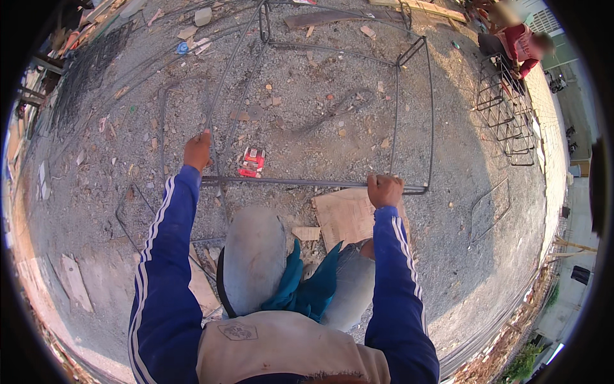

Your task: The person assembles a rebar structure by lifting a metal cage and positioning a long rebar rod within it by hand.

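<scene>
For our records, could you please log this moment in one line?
left hand: grips rod | right hand: grips frame | red pack: on gravel

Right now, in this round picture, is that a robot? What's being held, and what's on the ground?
No robot, just a bare-handed person. There is only one picture, taken by a camera on the person's head, looking down. Its very wide lens makes straight things look bent near the rim. Those blue sleeves cover the person's arms. The left fingers hold a thin metal rod. The right fingers curl over the near side of a metal frame. On the gravel ground lie a red-and-white packet and a flat tan sheet.
</scene>
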`<state>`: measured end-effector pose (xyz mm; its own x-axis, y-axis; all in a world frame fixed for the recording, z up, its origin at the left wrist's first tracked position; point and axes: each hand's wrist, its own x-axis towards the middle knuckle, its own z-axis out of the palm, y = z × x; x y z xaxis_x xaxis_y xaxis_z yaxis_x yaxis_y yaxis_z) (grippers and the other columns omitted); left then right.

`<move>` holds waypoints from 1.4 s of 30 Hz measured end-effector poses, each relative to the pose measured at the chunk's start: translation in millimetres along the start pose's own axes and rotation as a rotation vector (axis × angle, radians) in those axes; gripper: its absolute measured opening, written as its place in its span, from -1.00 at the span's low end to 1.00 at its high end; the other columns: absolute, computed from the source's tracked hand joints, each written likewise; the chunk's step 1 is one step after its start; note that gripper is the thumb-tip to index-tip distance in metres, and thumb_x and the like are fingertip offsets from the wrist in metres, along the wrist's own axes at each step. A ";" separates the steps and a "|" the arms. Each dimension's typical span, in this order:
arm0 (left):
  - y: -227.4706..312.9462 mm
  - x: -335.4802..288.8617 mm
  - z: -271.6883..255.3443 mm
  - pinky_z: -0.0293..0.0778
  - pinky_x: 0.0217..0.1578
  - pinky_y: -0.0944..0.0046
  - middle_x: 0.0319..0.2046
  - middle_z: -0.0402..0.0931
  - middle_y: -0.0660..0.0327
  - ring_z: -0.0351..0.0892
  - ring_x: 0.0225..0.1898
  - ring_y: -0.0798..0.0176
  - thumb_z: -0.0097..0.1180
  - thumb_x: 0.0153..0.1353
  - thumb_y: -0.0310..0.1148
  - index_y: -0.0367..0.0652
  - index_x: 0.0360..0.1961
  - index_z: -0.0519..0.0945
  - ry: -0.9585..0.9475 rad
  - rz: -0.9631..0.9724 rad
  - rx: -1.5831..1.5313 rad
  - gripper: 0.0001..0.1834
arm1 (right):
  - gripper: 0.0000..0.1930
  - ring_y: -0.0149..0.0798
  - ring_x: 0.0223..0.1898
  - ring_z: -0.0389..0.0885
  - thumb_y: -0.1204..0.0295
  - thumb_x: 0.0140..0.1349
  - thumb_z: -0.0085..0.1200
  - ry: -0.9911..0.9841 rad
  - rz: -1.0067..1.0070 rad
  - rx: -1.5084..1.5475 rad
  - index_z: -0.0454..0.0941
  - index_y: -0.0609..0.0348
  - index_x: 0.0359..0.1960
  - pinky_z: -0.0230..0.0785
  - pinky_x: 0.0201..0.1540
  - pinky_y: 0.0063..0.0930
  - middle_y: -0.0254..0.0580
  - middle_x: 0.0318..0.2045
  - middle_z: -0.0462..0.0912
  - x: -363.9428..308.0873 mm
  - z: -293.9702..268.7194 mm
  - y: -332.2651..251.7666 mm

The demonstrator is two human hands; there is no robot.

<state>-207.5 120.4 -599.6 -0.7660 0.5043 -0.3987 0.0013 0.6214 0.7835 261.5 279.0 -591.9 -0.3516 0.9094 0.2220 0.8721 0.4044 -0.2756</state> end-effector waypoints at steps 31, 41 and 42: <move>-9.1 -12.5 27.6 0.45 -0.75 0.25 -0.71 0.33 0.26 0.36 -0.77 0.20 -0.13 0.26 0.13 -0.21 -0.53 0.49 0.179 0.087 0.131 -0.43 | -0.43 -0.06 -0.48 0.56 -0.05 0.28 -0.26 -0.125 0.802 0.316 0.63 0.21 -0.31 0.44 -0.46 -0.13 -0.05 -0.51 0.59 70.4 -21.2 187.7; 20.1 -20.4 1.5 0.53 -0.50 0.19 -0.61 0.45 0.28 0.48 -0.61 0.31 -0.07 0.27 0.04 -0.17 -0.33 0.51 -0.232 -0.219 -0.438 -0.56 | -0.62 -0.28 -0.49 0.50 0.04 0.28 -0.14 -0.137 0.869 0.480 0.48 0.09 -0.19 0.43 -0.48 -0.34 -0.24 -0.44 0.52 72.1 -18.1 199.6; 18.3 -19.2 -9.1 0.52 -0.46 0.23 -0.48 0.48 0.24 0.50 -0.51 0.31 -0.10 0.29 0.00 -0.17 -0.24 0.51 -0.182 -0.100 -0.447 -0.59 | -0.62 -0.28 -0.49 0.50 0.04 0.28 -0.14 -0.167 0.845 0.471 0.48 0.09 -0.19 0.43 -0.48 -0.34 -0.24 -0.44 0.52 71.9 -16.2 204.2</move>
<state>-198.7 116.7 -573.3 -0.6234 0.5770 -0.5277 -0.3730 0.3737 0.8493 419.8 425.4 -617.0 0.2505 0.9047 -0.3446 0.6466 -0.4213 -0.6360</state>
